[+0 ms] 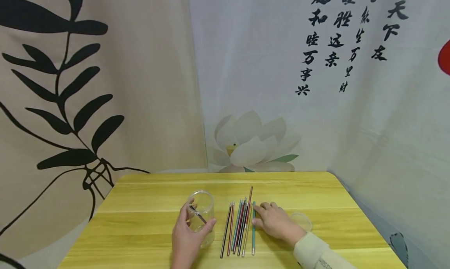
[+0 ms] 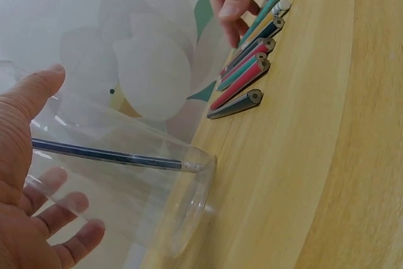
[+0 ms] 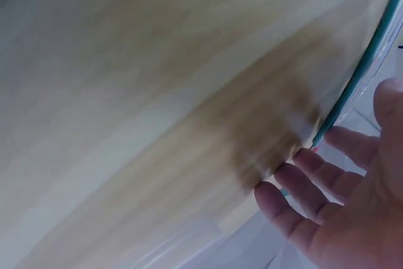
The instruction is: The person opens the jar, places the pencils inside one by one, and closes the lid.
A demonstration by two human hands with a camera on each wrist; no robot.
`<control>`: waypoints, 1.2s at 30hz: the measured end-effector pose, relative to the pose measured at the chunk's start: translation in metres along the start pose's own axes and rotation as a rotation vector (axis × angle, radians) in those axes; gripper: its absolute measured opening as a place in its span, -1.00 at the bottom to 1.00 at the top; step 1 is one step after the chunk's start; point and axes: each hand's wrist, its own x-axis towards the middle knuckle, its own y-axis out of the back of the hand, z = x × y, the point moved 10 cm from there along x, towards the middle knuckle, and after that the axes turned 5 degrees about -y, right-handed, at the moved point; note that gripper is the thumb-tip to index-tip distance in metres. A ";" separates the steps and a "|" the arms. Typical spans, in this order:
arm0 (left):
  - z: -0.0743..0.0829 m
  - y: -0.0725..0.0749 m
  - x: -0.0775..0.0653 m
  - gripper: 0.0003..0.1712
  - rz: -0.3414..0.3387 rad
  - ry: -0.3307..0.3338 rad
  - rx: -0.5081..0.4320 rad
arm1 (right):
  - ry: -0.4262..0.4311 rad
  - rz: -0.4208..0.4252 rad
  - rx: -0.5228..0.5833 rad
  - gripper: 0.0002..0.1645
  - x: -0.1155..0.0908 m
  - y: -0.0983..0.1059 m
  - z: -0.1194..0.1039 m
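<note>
My left hand (image 1: 187, 237) grips a clear plastic cup (image 1: 207, 200) that stands on the table, thumb on one side and fingers round the other. One dark pencil (image 2: 113, 155) leans inside the cup, its eraser end at the bottom. To the right of the cup lies a loose row of pencils (image 1: 230, 226), black, red, teal and yellow. At the row's right side my right hand (image 1: 275, 222) touches a teal pencil (image 1: 253, 239) near its far end. In the right wrist view those fingers (image 3: 302, 190) look fairly straight, with the index fingertip at the pencil's tip.
A clear round lid (image 1: 303, 220) lies on the table, partly behind the right hand. The yellow wooden table (image 1: 147, 230) ends at a printed cloth backdrop (image 1: 158, 85) with leaves, a lotus and characters.
</note>
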 end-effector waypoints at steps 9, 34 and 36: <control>-0.005 0.001 0.001 0.19 0.009 0.009 0.010 | 0.028 0.021 0.003 -0.17 0.003 0.003 -0.005; 0.000 -0.001 0.000 0.16 0.007 -0.006 0.010 | 0.172 0.211 -0.046 -0.77 -0.021 0.026 0.001; -0.001 0.000 0.000 0.17 0.005 0.000 0.009 | 0.168 0.227 -0.036 -0.84 -0.021 0.027 0.003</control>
